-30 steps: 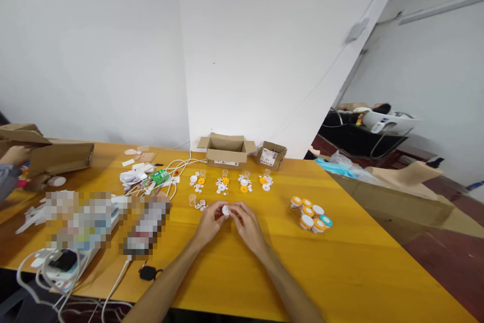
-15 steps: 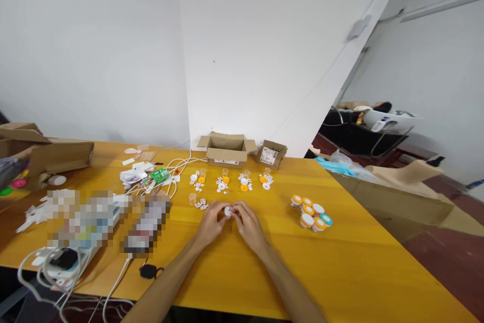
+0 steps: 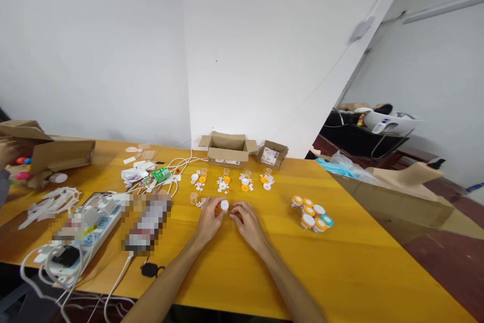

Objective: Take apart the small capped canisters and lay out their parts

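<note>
My left hand (image 3: 209, 219) is closed round a small white round part (image 3: 224, 205) with orange under it, held at the fingertips above the yellow table (image 3: 340, 262). My right hand (image 3: 247, 221) rests just to the right of it, fingers curled, a small gap from the part; I see nothing in it. Just beyond my left hand lie a small clear cup (image 3: 193, 198) and loose white gears (image 3: 201, 202). Further back stand several little groups of white and orange parts (image 3: 244, 183).
A cluster of capped jars (image 3: 312, 214) sits to the right. Two open cardboard boxes (image 3: 227, 149) stand by the wall. Left: a power strip (image 3: 94, 222), white cables, a green packet (image 3: 161, 175), a large box (image 3: 56, 154). Another person's hand shows at the far left edge (image 3: 5, 149).
My right hand has come off the white part and drawn slightly right; the left hand alone keeps it. The view shifted a little, and the power strip at left now shows.
</note>
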Motion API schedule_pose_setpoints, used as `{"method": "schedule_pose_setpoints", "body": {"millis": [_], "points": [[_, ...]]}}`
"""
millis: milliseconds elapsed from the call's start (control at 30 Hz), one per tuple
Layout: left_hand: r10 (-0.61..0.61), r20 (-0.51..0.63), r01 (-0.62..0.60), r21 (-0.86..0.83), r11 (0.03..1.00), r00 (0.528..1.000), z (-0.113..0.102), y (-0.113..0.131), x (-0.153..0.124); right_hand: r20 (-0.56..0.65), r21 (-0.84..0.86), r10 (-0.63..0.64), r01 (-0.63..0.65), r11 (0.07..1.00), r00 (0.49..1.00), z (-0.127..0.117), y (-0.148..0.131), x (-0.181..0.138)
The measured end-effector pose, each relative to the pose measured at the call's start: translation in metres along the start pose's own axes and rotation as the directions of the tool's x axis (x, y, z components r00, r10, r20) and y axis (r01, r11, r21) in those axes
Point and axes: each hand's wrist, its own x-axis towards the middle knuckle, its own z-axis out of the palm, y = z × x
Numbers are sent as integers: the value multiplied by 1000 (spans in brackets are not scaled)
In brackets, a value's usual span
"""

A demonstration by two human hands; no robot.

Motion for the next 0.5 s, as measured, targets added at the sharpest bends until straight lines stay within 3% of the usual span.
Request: {"method": "schedule_pose_setpoints", "body": {"millis": [167,300,500], "points": [[94,68,-97,43,994,993,2,3,-3,-76,21,-32,34,999,997,-2,-9,1],[167,152,-181,87,980,974,1,8,-5,-45,3,-100,100,995,994,-4,-14,1],[185,198,-211,117,970,963,0,9,-6,-23,-38,-169,168,985,985,-5,-14,-1]]}}
